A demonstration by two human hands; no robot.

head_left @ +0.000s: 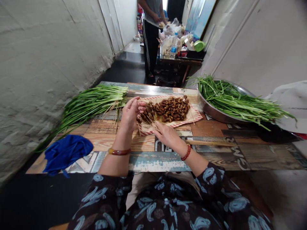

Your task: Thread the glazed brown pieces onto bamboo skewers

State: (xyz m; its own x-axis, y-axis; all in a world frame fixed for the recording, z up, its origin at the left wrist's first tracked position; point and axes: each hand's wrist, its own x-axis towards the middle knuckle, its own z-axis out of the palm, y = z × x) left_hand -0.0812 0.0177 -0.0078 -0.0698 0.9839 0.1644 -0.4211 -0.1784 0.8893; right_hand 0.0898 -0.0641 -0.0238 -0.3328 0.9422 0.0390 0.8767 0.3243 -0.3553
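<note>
Brown, glossy insect pupae (171, 108) lie heaped on a sheet with a red-striped border (195, 115) in the middle of the table. My right hand (165, 134) is closed round a bunch of thin wooden skewers (151, 122), whose far ends reach pupae at the left of the heap. Beside those ends, my left hand (131, 112) has its fingers curled together; anything pinched in them is too small to make out. Left of it, more skewers (112, 110) lie against a bundle of long green chives (88, 103).
A steel basin (211, 111) heaped with chives stands at the right. Loose skewers (208, 143) lie near my right wrist, and a blue cloth (68, 151) at the left edge. Beyond, a person (151, 28) stands by a table with bags and a bottle (173, 48).
</note>
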